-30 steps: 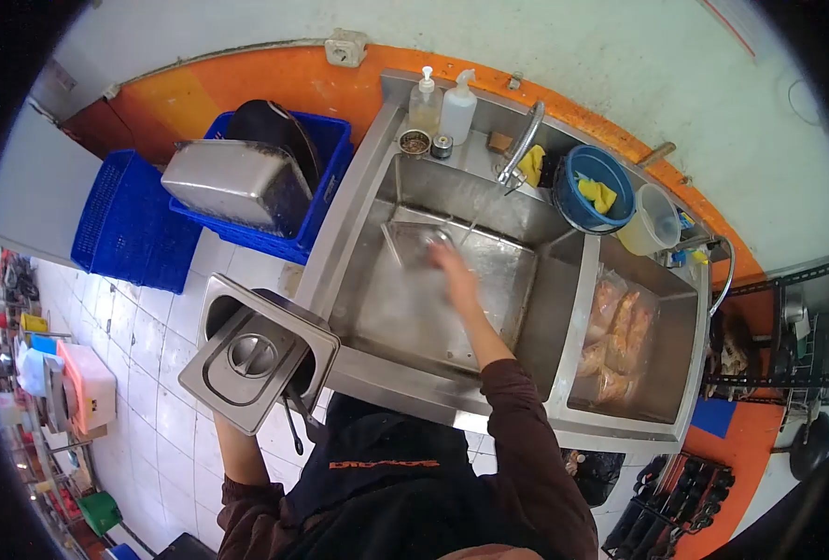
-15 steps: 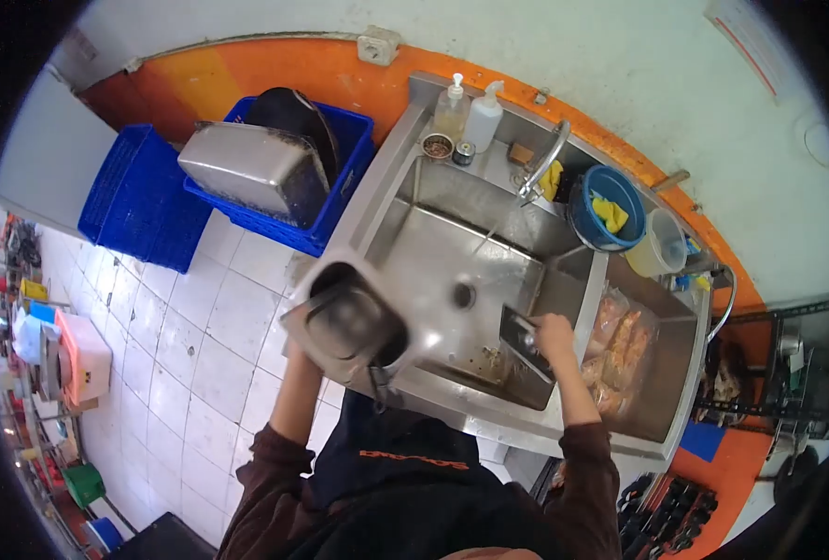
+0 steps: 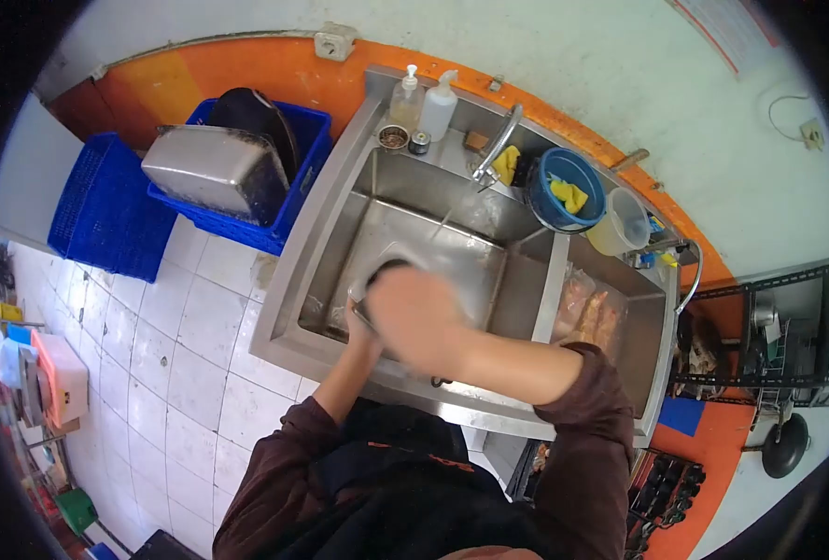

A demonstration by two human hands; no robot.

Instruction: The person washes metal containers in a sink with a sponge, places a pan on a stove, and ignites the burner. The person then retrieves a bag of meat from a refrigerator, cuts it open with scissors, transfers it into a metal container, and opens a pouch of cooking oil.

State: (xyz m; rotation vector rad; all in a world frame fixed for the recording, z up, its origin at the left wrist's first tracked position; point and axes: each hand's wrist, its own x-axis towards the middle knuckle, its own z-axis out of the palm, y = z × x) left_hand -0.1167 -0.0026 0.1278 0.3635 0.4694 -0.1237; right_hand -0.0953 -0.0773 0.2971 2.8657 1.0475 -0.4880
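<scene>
Apparently my left hand (image 3: 362, 329) grips a metal container (image 3: 386, 270) above the sink (image 3: 295, 289), by its near edge towards the left corner; my right hand (image 3: 419, 313) blurs across it, grip unclear. Damp metal could slip and drop. Neither the apron's orange lettering (image 3: 447, 463) nor the wall sheet (image 3: 727, 37) is readable.

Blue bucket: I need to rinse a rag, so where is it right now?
In the head view, the blue bucket stands right of centre at the back of the sink, between the curved faucet and the translucent tub.
</scene>
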